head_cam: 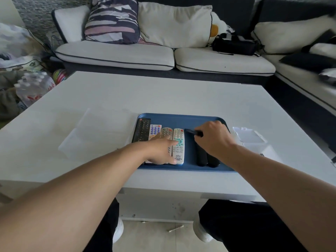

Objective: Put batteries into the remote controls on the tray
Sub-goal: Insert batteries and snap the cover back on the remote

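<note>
White table (163, 99), cushioned corner sofa (116, 55)

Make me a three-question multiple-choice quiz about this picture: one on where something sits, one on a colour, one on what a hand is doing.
1. Where is the clear plastic box?
A. On the sofa
B. On the table, right of the tray
C. On the tray, between the remotes

2. What colour is the tray?
A. Blue
B. Red
C. Green

3. What is the right hand doing?
A. Lying flat on the table
B. Hanging idle by the knee
C. Holding a dark object

Answers:
1. B: the box lies on the white table, just past the tray's right edge.
2. A: its bare rim and floor show blue around the remotes.
3. C: its fingers are curled round a dark object over the tray; what the object is cannot be told.
</note>
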`<state>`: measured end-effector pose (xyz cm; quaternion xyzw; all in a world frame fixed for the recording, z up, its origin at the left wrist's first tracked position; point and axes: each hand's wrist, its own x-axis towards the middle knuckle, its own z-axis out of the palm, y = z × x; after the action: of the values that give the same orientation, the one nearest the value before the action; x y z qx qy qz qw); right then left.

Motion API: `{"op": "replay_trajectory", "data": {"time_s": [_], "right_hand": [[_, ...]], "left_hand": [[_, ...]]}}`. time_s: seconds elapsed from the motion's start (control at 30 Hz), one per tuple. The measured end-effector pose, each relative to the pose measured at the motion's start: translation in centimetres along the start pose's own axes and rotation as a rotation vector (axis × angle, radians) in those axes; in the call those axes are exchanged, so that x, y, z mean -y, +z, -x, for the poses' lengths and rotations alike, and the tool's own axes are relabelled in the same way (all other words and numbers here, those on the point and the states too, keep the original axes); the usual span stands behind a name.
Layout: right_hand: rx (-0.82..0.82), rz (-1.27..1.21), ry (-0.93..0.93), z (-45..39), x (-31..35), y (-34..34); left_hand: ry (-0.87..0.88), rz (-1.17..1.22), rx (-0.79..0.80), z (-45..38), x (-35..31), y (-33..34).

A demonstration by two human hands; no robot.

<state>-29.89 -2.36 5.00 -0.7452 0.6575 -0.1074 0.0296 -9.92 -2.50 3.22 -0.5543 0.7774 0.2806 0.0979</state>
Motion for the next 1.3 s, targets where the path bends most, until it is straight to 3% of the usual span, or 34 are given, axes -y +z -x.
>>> {"op": "replay_trajectory", "data": {"time_s": [0.17,0.33,0.6,0.87,1.03,1.3], "right_hand": [[0.222,0.222,-0.09,1.7,0.8,0.8],[0.165,0.548,-0.29,2.1,1.3,1.6],[0.189,0.622,-0.371,3.3,2.1,2.7],[0.253,0.445,-0.323,3.1,1.6,2.3],[0.272,0.154,-0.121,1.8,-0.1,0.9],[0.399,0.122,0.07,1.2,-1.4,2.0]], "left_hand": [[-0.023,-0.068,0.071,0.0,-0.1,0.1],[-0.047,-0.101,0.127,-0.1,-0.3,0.1],[-0.027,-0.165,0.128,0.2,-0.9,0.0],[-0.036,-0.168,0.114,0.0,-0.8,0.2],[-0.037,-0.144,0.093,-0.1,-0.6,0.2],[-0.013,-0.186,0.096,0.0,-1.7,0.4]]}}
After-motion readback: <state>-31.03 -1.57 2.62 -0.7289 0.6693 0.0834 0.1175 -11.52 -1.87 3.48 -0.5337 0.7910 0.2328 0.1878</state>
